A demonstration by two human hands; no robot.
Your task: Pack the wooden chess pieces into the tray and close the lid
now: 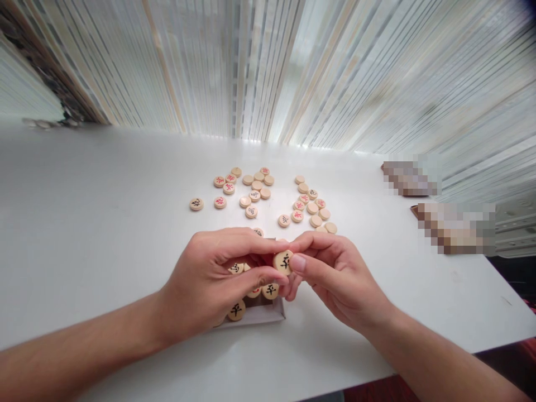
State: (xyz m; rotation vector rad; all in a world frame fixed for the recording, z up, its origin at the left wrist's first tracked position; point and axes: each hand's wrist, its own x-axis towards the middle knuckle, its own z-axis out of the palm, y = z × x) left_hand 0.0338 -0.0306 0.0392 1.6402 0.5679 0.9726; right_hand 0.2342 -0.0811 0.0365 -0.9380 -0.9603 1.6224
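A round wooden Chinese chess piece (282, 262) with a black character faces me, tilted up between my two hands. My left hand (218, 268) closes on its left edge with thumb and forefinger. From the other side my right hand (330, 268) pinches it, the thumb pressed on its face. Below and partly behind my left hand sits a shallow open box (262, 318) holding several chess pieces, among them a black-marked piece (237, 309) near its front wall. My left hand hides much of the box.
Beyond the hands, several loose chess pieces (257, 186) lie scattered on the white table (104, 223), some with red or black characters up, others blank. A second group (312, 208) lies to the right. Two blurred-out objects (452, 226) rest at the right. A string curtain (251, 72) hangs behind.
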